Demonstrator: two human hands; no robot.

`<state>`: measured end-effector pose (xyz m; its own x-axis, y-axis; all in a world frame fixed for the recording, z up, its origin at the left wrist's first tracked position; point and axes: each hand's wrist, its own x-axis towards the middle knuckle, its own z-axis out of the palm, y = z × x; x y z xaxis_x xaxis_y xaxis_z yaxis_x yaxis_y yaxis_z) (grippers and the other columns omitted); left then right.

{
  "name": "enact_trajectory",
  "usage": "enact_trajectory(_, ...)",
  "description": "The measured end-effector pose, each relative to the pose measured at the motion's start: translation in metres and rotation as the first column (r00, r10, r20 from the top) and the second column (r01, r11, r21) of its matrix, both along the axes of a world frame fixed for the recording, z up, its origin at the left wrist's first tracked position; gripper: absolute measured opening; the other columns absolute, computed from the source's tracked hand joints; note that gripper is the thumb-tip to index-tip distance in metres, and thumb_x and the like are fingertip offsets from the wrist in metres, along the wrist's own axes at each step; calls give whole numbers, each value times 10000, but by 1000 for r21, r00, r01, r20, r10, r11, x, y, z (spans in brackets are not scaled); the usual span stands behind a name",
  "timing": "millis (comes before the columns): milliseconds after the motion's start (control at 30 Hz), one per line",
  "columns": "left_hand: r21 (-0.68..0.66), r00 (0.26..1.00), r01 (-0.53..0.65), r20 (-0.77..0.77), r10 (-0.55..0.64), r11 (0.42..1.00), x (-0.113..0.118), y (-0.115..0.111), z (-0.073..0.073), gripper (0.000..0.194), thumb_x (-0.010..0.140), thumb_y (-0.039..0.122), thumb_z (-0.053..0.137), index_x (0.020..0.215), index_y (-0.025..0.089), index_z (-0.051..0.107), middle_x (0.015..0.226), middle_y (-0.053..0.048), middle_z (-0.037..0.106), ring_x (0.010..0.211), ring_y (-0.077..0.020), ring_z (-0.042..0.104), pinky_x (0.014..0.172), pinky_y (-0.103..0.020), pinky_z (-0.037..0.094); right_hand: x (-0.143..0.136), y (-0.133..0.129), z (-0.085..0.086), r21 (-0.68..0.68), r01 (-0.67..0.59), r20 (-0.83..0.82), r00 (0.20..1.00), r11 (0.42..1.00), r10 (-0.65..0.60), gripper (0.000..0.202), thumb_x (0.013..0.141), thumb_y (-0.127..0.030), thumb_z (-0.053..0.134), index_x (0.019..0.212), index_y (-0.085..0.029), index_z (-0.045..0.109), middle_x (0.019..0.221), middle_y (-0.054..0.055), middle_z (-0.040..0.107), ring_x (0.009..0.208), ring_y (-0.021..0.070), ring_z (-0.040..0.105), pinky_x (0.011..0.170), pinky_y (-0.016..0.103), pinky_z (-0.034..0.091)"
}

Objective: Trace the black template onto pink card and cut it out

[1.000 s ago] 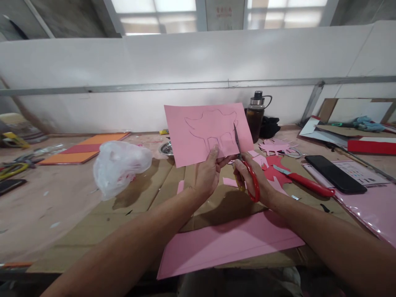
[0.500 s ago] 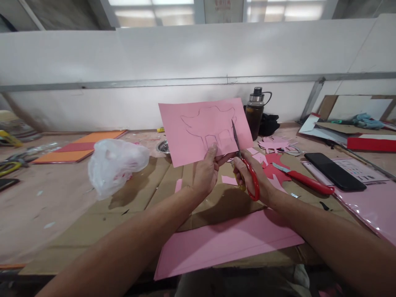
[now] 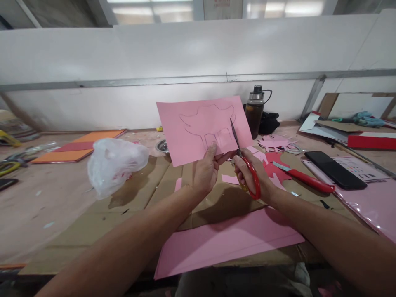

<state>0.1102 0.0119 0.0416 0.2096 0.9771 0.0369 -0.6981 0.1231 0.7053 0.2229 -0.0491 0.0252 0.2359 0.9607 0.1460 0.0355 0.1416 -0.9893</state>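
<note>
My left hand [image 3: 208, 171] pinches the lower edge of a sheet of pink paper [image 3: 173, 136], thumb in front and fingers behind. A pencil-like outline with curved upper points and squared legs is drawn on the sheet, which is held up and tilted slightly. In my right hand [image 3: 247, 173] is a pair of red-handled scissors [image 3: 256, 185]. Their dark blade lies over the right part of the drawing and points up. Whether the second blade is behind the paper I cannot tell. Beneath my forearms lie more pink sheets [image 3: 229, 243].
Cardboard [image 3: 123, 222] covers the table. At left are a white plastic bag [image 3: 117, 163] and orange sheets [image 3: 89, 144]. A bottle [image 3: 254, 113] stands behind the paper. At right lie a red-handled knife [image 3: 309, 180], a black phone [image 3: 335, 170] and cut pink paper pieces [image 3: 275, 143].
The pink sheet and the scissors have barely shifted, the blade tip moving slightly left. Both hands keep their hold.
</note>
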Motion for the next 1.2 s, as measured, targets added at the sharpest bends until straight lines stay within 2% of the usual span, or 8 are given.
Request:
enact_trajectory(133,-3,1000,9,2,-9,1000,1,0,1,301,926,169,575,635,130,642,710,-87,758,921,-226,760,1126,-440,444,2,1,-1,-19,-20,-23,1000,1000,20,358,788,-564,662,870,-252,507,638,-42,507,529,103,450,464,234,371)
enact_trajectory(300,61,998,63,-31,-61,996,1,-1,0,143,865,206,664,791,93,712,791,-107,776,1002,-249,741,1094,-423,478,2,3,0,-28,-45,-50,998,999,44,384,763,-553,693,818,-247,467,682,-48,461,538,91,421,469,228,356)
enact_trajectory(400,83,998,55,-40,-52,995,1,0,-1,123,834,216,698,846,96,725,826,-99,782,1014,-248,738,1079,-421,494,1,3,0,-11,-52,-91,995,999,51,408,787,-566,665,791,-246,412,687,-56,424,543,84,392,493,223,368)
enact_trajectory(633,152,998,55,-41,-50,987,0,6,-6,187,806,293,731,679,159,700,753,-54,774,969,-248,749,1067,-422,514,1,-2,2,6,-44,108,993,999,43,423,850,-649,571,863,-241,459,678,-44,493,528,98,463,457,227,385)
enact_trajectory(867,183,995,41,-93,-25,982,0,8,-10,209,734,354,784,787,159,731,877,-90,788,1128,-290,692,1096,-459,486,4,4,-4,8,-19,39,999,1000,18,461,822,-672,607,863,-233,475,687,-44,498,520,83,470,440,208,389)
enact_trajectory(1000,198,996,30,-85,-13,980,1,8,-11,244,710,360,807,808,153,724,935,-104,787,1157,-303,677,1100,-472,483,2,2,0,-28,-11,1,1000,1000,11,474,808,-680,617,849,-231,470,694,-46,498,510,75,467,435,206,371)
enact_trajectory(1200,175,998,41,-63,-31,984,1,5,-7,187,809,280,724,921,131,732,1017,-111,782,1156,-275,681,1098,-451,485,-1,-1,6,-54,-8,-25,1000,999,6,483,792,-672,639,818,-229,448,682,-53,476,509,69,441,431,200,347)
